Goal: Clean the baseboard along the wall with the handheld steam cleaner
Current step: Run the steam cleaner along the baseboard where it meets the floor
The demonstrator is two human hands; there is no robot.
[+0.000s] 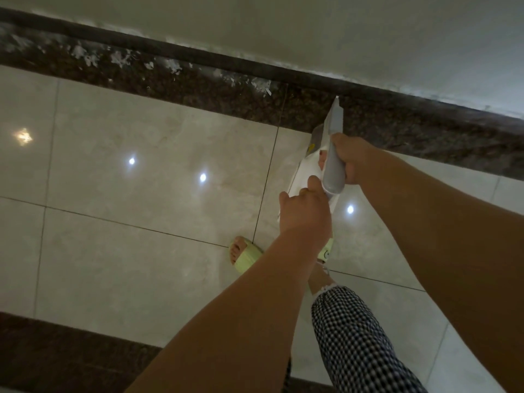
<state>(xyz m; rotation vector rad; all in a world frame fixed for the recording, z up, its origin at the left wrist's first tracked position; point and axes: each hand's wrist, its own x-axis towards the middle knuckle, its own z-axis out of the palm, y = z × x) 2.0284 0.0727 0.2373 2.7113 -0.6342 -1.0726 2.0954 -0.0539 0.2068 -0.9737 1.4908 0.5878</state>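
A white and grey handheld steam cleaner (326, 143) points away from me, its nozzle tip up against the dark baseboard (158, 52) at the foot of the white wall. My right hand (354, 160) grips the grey handle from the right. My left hand (304, 214) holds the white rear body of the cleaner from below, fingers curled round it. White flaky patches cover the dark speckled floor border (119, 63) left of the nozzle; the stretch to the right looks darker and cleaner.
Glossy beige floor tiles (147, 194) reflect ceiling lights. My feet in pale green slippers (245, 255) stand under my arms, and a checked trouser leg (357, 336) shows below. Another dark border strip (56, 353) lies at the lower left.
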